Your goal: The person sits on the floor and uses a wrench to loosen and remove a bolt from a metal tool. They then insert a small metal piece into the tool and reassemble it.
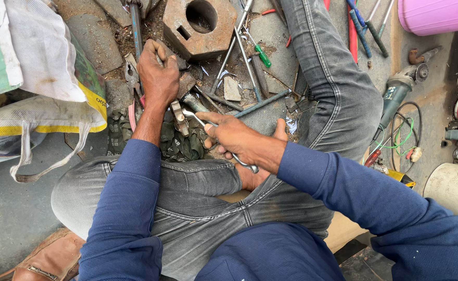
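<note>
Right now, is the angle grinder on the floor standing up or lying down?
Lying down. The angle grinder rests on its side on the concrete floor, head pointing away, cable coiled beside it. Neither hand touches it.
</note>
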